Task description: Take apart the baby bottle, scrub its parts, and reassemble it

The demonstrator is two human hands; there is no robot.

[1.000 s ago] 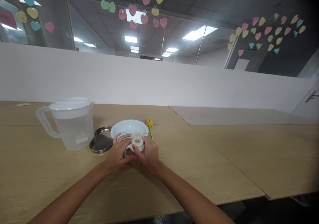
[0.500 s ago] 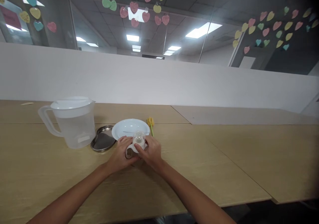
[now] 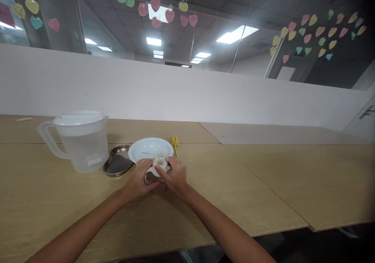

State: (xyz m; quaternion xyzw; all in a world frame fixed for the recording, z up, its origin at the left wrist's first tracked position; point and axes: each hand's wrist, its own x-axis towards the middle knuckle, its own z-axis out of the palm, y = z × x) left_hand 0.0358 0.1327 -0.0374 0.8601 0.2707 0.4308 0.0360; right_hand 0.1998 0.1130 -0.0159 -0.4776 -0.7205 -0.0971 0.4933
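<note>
A small baby bottle with white handles and a clear teat stands on the wooden table in front of me. My left hand is wrapped round its left side, fingers closed on the body. My right hand grips its collar from the right, thumb and fingers pressed against the top. Just behind the bottle lies a white plate.
A clear lidded water pitcher stands at the left. A dark heart-shaped metal dish lies between pitcher and plate. A yellow-headed brush with a green stick lies right of the plate. A white partition runs behind the table.
Both hands have stayed closed on the bottle at the same spot; the fingers have shifted slightly round its top. The view has moved a little.
</note>
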